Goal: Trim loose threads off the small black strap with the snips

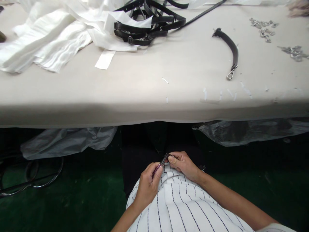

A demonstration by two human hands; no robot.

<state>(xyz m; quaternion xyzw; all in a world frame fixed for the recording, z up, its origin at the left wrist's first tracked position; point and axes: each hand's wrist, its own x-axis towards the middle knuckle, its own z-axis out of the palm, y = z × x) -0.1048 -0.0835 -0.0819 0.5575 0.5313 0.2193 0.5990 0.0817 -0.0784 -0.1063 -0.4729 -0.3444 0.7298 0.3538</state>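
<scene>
My left hand [148,183] is closed around a small purple-handled tool [163,160] with slim dark metal tips, like pliers or snips. The tips meet a short piece of black strap [169,157] that my right hand [185,166] pinches between thumb and fingers. Both hands are close together in front of my striped shirt, below the table edge. Most of the strap piece is hidden by the fingers. On the table lies a short black strap [231,46] with a silver snap hook [230,75] at its near end.
The pale-covered table [135,87] spans the view. Black straps [149,25] are heaped at the back beside white wrapping sheets [53,38]. Small metal hooks [294,53] lie in piles at right, near another person's hand [298,8]. Clear plastic [72,140] hangs under the table.
</scene>
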